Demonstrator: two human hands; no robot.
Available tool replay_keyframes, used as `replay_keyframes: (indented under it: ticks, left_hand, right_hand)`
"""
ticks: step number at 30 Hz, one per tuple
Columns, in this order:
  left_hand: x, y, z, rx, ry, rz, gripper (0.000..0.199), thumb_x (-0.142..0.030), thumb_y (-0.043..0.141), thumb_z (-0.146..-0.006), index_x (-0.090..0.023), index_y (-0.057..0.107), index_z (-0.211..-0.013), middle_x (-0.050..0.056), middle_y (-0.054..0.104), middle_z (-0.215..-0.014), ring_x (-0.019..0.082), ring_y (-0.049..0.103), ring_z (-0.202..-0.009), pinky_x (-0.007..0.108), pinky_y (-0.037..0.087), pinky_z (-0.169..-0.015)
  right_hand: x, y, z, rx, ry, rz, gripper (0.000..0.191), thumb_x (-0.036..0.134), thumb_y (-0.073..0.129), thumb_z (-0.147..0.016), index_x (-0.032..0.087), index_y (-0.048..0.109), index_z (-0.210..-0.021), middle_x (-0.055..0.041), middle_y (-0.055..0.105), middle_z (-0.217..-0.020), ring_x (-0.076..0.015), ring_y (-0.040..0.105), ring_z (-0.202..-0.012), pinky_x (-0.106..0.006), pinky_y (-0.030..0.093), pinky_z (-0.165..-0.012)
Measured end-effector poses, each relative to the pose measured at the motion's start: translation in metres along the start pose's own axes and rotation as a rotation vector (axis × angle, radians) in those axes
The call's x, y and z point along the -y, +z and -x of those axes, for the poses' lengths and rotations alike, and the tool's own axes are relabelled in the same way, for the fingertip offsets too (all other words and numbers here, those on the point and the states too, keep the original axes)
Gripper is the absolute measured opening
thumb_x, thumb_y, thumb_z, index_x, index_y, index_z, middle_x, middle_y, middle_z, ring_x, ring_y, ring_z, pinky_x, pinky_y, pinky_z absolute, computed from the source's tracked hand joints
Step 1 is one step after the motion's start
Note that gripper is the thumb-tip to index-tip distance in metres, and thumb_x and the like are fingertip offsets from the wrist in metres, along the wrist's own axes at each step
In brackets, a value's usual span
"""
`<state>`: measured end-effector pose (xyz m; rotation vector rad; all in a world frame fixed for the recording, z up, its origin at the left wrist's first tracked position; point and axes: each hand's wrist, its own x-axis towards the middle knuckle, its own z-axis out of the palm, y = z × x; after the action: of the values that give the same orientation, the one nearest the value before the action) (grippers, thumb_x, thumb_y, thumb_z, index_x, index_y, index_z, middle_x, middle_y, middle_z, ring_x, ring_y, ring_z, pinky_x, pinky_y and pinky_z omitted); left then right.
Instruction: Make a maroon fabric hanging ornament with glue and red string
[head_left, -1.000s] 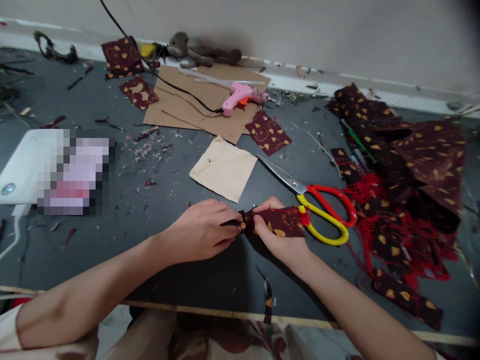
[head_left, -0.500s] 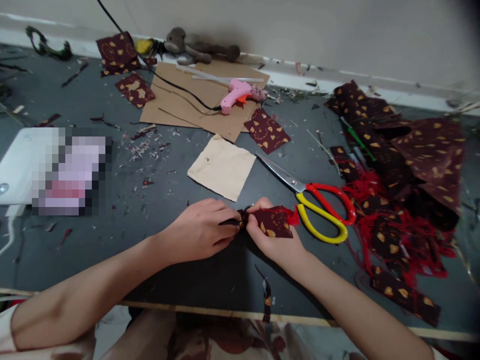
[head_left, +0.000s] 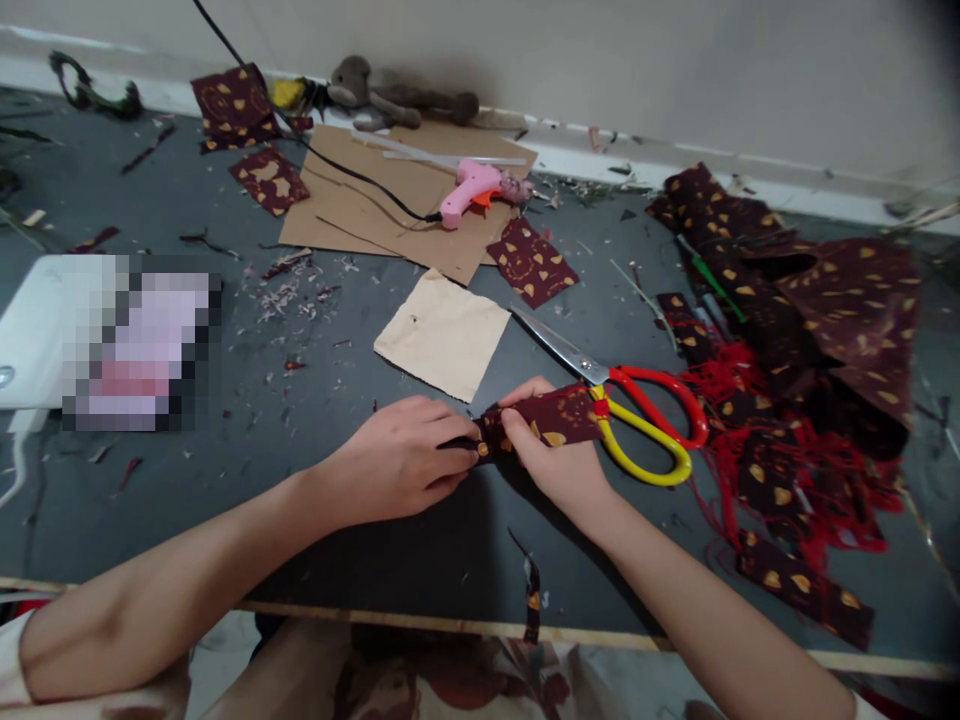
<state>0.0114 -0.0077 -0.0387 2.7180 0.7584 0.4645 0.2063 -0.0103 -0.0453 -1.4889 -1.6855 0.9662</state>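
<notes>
A maroon strip of cloth (head_left: 555, 415) with gold print stretches between my hands, a bit of red thread at its right end. My right hand (head_left: 559, 470) is closed on it, thumb on top and fingers beneath. Its left end is pinched in the closed fingers of my left hand (head_left: 409, 455). A small dark thing at those left fingertips is too hidden to make out. Just beyond my hands lies a square of cream cloth (head_left: 442, 335). Big scissors (head_left: 585, 365) with one red and one yellow handle rest past my right hand, the strip's end overlapping the handles.
A pink glue gun (head_left: 476, 190) lies on brown cardboard (head_left: 337, 210). Maroon cloth (head_left: 855, 310) and tangled red threads (head_left: 817, 500) heap up on the right. At left are a white device (head_left: 37, 320) and a blurred-out phone (head_left: 150, 340). Scraps litter the grey table (head_left: 315, 570).
My right hand has slid its hold along the cloth strip, and more of the strip now shows, straighter and reaching the scissor handles. My left hand has hardly moved.
</notes>
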Motion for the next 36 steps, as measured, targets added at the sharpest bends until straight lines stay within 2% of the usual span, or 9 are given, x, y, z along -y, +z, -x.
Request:
replay_keyframes:
  ticks: [6,13,18,20,23,28,31,36]
  left_hand:
    - [0.0001,0.0,0.0011,-0.007,0.002,-0.003,0.015,-0.022,0.053,-0.086,-0.021,0.066,-0.093,0.001,0.066,-0.106,0.017,0.059,-0.09,0.032,0.045,-0.078]
    - [-0.0002,-0.0003,0.0006,-0.006,-0.011,0.024,0.015,-0.022,0.052,-0.086,-0.02,0.066,-0.09,0.002,0.067,-0.104,0.018,0.06,-0.091,0.032,0.045,-0.08]
    - [-0.0001,0.0009,0.0011,0.002,-0.033,0.045,0.015,-0.023,0.053,-0.086,-0.022,0.066,-0.093,0.0,0.066,-0.107,0.017,0.059,-0.093,0.031,0.045,-0.08]
    - [-0.0001,0.001,0.0021,0.007,-0.032,0.04,0.016,-0.023,0.053,-0.086,-0.022,0.066,-0.095,0.0,0.066,-0.108,0.017,0.059,-0.094,0.031,0.045,-0.08]
    - [-0.0005,0.0004,0.0028,0.001,-0.023,0.023,0.016,-0.023,0.053,-0.086,-0.022,0.067,-0.095,0.0,0.066,-0.108,0.017,0.059,-0.095,0.032,0.045,-0.08]
    - [-0.0012,-0.0011,0.002,0.01,-0.033,0.021,0.015,-0.021,0.055,-0.084,-0.021,0.066,-0.094,0.002,0.066,-0.109,0.017,0.059,-0.097,0.031,0.045,-0.082]
    - [-0.0012,-0.0016,0.0019,0.006,-0.032,0.02,0.015,-0.02,0.056,-0.083,-0.021,0.066,-0.094,0.002,0.066,-0.108,0.017,0.059,-0.097,0.032,0.045,-0.083]
    - [-0.0008,-0.0017,0.002,0.024,-0.032,0.009,0.016,-0.021,0.055,-0.084,-0.022,0.066,-0.095,0.002,0.066,-0.109,0.018,0.059,-0.098,0.032,0.045,-0.083]
  right_hand:
    - [-0.0002,0.0015,-0.0008,0.037,0.021,0.037,0.004,0.024,0.049,-0.078,0.021,0.051,-0.078,-0.0001,0.059,-0.072,-0.0159,0.058,-0.065,-0.028,0.044,-0.06]
    - [0.0068,0.0047,-0.0013,0.097,0.088,0.08,0.003,0.023,0.049,-0.078,0.021,0.051,-0.079,0.0023,0.055,-0.066,-0.0139,0.054,-0.059,-0.027,0.041,-0.057]
    - [0.0022,0.0008,-0.0034,-0.05,0.173,-0.357,0.006,0.027,0.049,-0.079,0.021,0.047,-0.078,0.0064,0.048,-0.055,-0.0085,0.042,-0.04,-0.021,0.032,-0.038]
    - [0.0004,-0.0011,-0.0042,-0.071,0.205,-0.43,0.007,0.027,0.05,-0.08,0.021,0.047,-0.079,0.0075,0.047,-0.053,-0.0074,0.038,-0.036,-0.02,0.029,-0.034]
    - [-0.0004,-0.0026,-0.0034,-0.023,0.139,-0.349,0.005,0.025,0.051,-0.079,0.021,0.049,-0.078,0.005,0.05,-0.06,-0.0081,0.045,-0.044,-0.021,0.034,-0.04]
    - [0.0012,-0.0017,0.001,0.055,0.0,-0.091,0.0,0.021,0.05,-0.078,0.021,0.05,-0.078,0.0013,0.055,-0.068,-0.0127,0.052,-0.058,-0.026,0.042,-0.053]
    - [0.0012,0.0002,0.0022,0.059,-0.018,-0.011,0.002,0.021,0.049,-0.079,0.021,0.05,-0.079,0.0006,0.057,-0.07,-0.0143,0.055,-0.061,-0.027,0.044,-0.058]
    - [0.0006,0.0036,0.0028,0.075,-0.016,0.0,0.002,0.022,0.048,-0.08,0.021,0.05,-0.08,0.0009,0.056,-0.069,-0.0149,0.056,-0.062,-0.027,0.044,-0.059]
